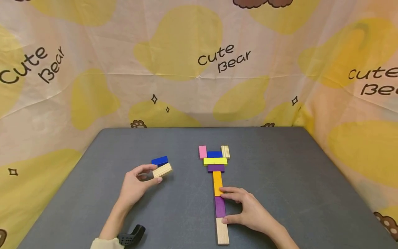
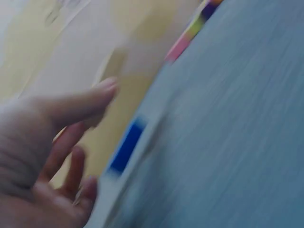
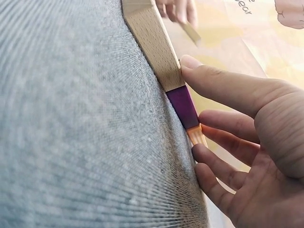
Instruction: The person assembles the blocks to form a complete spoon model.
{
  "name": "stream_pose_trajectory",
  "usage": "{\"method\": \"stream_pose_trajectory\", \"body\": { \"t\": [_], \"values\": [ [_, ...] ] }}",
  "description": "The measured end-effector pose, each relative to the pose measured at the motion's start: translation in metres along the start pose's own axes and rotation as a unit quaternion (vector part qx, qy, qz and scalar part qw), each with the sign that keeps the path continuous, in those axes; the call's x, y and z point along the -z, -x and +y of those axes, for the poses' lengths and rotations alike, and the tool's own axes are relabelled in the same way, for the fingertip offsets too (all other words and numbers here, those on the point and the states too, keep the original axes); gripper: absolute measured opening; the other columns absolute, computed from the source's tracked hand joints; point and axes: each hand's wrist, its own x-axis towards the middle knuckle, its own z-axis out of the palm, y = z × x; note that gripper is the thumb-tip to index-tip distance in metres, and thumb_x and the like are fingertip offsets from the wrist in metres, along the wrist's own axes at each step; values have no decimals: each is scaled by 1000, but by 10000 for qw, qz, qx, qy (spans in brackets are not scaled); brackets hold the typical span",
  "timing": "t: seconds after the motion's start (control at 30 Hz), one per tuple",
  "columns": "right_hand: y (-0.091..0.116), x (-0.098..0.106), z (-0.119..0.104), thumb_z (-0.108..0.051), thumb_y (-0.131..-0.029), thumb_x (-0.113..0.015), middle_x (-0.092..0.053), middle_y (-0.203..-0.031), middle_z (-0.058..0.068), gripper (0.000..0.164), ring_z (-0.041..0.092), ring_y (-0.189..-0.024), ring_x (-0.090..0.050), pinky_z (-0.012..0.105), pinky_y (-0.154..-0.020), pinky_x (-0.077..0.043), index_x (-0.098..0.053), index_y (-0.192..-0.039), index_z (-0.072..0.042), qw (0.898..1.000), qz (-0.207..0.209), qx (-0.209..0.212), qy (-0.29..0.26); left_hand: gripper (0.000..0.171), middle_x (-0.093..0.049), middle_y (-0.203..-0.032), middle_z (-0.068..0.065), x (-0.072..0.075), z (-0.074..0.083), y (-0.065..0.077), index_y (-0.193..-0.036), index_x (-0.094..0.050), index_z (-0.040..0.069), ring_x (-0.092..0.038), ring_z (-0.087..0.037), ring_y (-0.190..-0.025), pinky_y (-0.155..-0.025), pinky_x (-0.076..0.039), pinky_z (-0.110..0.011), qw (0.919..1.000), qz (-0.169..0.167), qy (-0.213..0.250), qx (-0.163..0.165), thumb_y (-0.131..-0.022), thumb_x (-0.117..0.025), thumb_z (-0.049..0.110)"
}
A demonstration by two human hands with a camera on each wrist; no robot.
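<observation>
My left hand (image 1: 134,187) pinches a plain wooden block (image 1: 162,170) between thumb and fingers, above the table. Just behind it lies a blue block (image 1: 160,160). My right hand (image 1: 252,211) touches a row of flat-lying blocks from the right, its thumb and fingers spread apart. The thumb rests at a near wooden block (image 1: 222,233), while the fingertips are at an orange block (image 1: 217,183). Between them lies a purple block (image 1: 220,206). In the right wrist view the thumb lies against the wooden block (image 3: 154,47); the left wrist view is blurred.
Beyond the orange block lie a second purple block (image 1: 216,168), a yellow-green block (image 1: 215,161) and another blue block (image 1: 214,154). A pink block (image 1: 202,152) and a wooden block (image 1: 225,151) flank that blue one. A printed cloth (image 1: 186,93) hangs behind the grey table (image 1: 280,166).
</observation>
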Motion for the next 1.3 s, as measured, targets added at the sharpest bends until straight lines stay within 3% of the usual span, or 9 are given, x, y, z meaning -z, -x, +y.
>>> {"method": "stream_pose_trajectory", "body": {
  "t": [0.17,0.3,0.5,0.67,0.83,1.3],
  "values": [
    [-1,0,0,-54,-71,-84,-50,-139,-14,72,22,-127,-45,56,-101,-36,-67,-129,-14,10000,0,-9,-29,43,-67,-108,3,-47,26,-10,-109,-73,14,-54,-18,-101,-85,-43,-39,9987,100,437,-220,-71,-91,22],
    [-2,1,0,-53,-71,-84,-51,-139,-13,72,23,-127,-45,56,-101,-37,-66,-129,-14,10000,-16,-66,1,39,-67,-104,6,-76,44,-27,-106,-74,19,-54,-19,-102,-84,-43,-40,9991,-15,280,-313,-72,-91,21],
    [-2,2,0,-53,-71,-84,-51,-139,-12,72,23,-127,-45,56,-101,-37,-66,-129,-15,9999,-38,-100,6,34,-67,-105,9,-107,62,-59,-104,-76,25,-51,-18,-105,-86,-42,-41,9995,-166,57,-261,-73,-90,25],
    [-2,3,0,-53,-71,-84,-51,-139,-12,71,22,-127,-45,55,-101,-37,-67,-129,-15,10000,-39,-77,18,33,-68,-108,6,-125,68,-82,-104,-77,21,-51,-20,-109,-93,-41,-43,9994,-251,15,-251,-73,-90,24],
    [-2,2,-1,-54,-72,-83,-51,-139,-13,70,22,-128,-45,56,-101,-37,-67,-128,-16,9999,-86,-77,-4,33,-70,-107,2,-136,65,-96,-105,-78,16,-53,-23,-112,-99,-39,-43,9992,-220,-156,-288,-74,-89,18],
    [-1,1,-1,-54,-71,-83,-51,-139,-13,70,21,-127,-45,56,-100,-37,-67,-128,-16,10000,-35,-80,3,31,-68,-111,-3,-165,69,-105,-108,-78,13,-48,-26,-111,-98,-36,-45,9988,-223,-436,-85,-77,-86,15]
  ]
}}
